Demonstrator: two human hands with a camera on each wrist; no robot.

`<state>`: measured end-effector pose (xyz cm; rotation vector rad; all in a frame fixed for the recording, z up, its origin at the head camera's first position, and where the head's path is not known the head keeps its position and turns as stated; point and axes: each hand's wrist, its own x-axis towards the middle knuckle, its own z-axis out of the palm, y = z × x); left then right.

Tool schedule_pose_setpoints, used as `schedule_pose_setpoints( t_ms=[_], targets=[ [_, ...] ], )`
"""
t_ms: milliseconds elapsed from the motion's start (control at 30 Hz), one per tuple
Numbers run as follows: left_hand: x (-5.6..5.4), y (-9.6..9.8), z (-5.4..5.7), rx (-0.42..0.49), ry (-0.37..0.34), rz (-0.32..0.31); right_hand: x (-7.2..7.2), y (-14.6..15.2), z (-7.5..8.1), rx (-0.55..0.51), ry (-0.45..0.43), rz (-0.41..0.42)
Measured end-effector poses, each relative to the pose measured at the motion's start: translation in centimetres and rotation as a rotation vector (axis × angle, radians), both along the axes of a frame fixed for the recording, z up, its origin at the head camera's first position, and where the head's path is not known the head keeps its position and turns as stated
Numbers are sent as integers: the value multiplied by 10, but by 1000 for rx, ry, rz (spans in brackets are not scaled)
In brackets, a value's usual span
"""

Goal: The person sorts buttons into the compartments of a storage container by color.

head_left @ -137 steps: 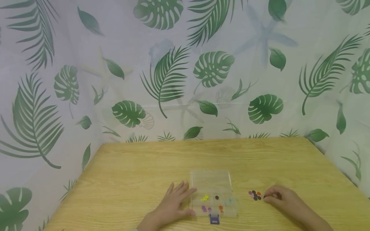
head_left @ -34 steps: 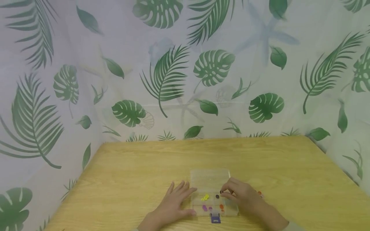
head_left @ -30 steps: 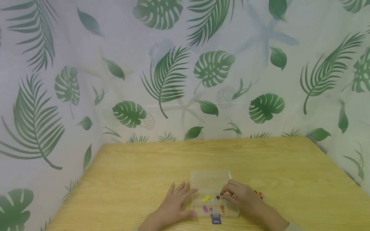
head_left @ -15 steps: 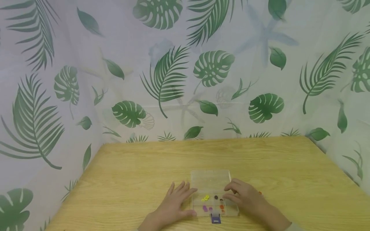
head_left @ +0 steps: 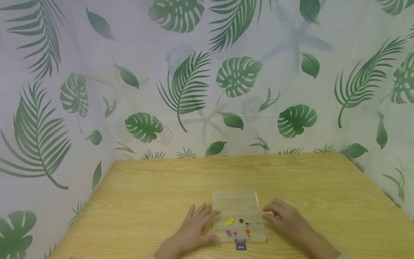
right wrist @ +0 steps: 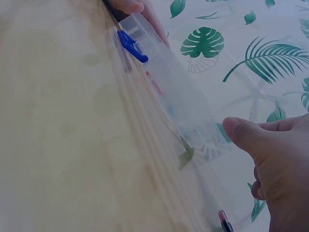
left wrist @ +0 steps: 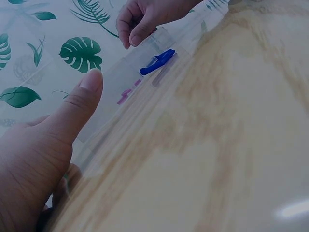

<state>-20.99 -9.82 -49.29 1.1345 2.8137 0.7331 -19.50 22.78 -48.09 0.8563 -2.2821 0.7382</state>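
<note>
A clear plastic compartment box [head_left: 258,237] lies with its lid [head_left: 235,200] folded back. Inside it are yellow buttons [head_left: 230,221], purple buttons [head_left: 229,233], orange buttons [head_left: 247,231], a black button [head_left: 241,221] with a second one near it, and something light blue [head_left: 258,223]. My left hand [head_left: 194,228] rests flat with fingers spread, its thumb and index finger at the box's left edge. Over the box's right edge my right hand [head_left: 289,221] hovers with bent fingers, thumb and index apart, nothing between them.
A blue latch [head_left: 240,245] hangs at the box's front. Loose buttons [right wrist: 224,221] lie on the wooden table [head_left: 155,187] right of the box, hidden behind my right hand in the head view. Leaf-patterned cloth [head_left: 194,90] rises behind the table and at both sides.
My right hand brought a black button from the pile at the right, let it go in the box beside the other black one, and has drawn back rightward. My left hand stays put.
</note>
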Motion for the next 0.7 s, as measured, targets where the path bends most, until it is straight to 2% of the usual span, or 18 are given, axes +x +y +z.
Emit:
schedule_pose_setpoints(
  t_ms=[67,200,333,467,533,700],
  targets=[
    [0,0,0,3,4,-2,0,4,0,-10,46,10],
    [0,-1,0,4,17,-6,2,14,0,-36,67,-6],
    [-1,-1,-2,-5,15,1,6,24,-1,-34,22,-62],
    [-1,-1,-3,-9,4,6,13,33,-1,-40,-82,-144],
    [0,-1,-2,-10,6,5,15,38,-2,-36,-104,-180],
    [0,-1,-1,-14,3,4,17,50,-3,-24,-62,-201]
  ],
)
